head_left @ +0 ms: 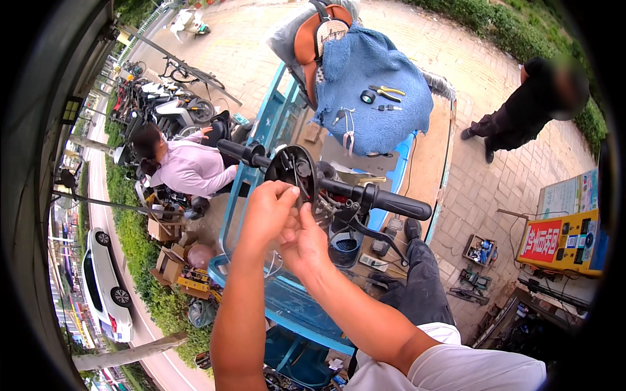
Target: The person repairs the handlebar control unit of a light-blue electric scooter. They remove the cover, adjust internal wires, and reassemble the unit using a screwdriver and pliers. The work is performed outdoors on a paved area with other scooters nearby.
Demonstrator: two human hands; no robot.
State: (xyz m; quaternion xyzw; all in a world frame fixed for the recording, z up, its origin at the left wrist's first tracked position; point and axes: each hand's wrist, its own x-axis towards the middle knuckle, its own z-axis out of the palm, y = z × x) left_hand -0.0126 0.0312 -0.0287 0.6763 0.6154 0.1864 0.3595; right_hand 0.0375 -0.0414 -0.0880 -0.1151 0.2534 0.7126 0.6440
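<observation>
A handlebar with black rubber grips (403, 204) stands in the middle, a brake lever (377, 238) below its right grip. At its centre sits a round black housing (287, 163), open, with wires or small parts inside. My left hand (268, 207) is closed in a pinch at the housing's lower rim. Just below and to its right, my right hand (304, 242) is closed too, thumb and fingertips pressed together close to the left fingertips. What the fingers hold is too small to make out. Both hands partly hide the handlebar's middle.
Ahead, a blue towel (378, 65) covers a seat and bears pliers (387, 95), a tape roll (368, 97) and keys (385, 108). The blue vehicle frame (287, 313) surrounds the handlebar. One person (186, 163) is at left, another (528, 101) at right. Tools lie in a tray (479, 251).
</observation>
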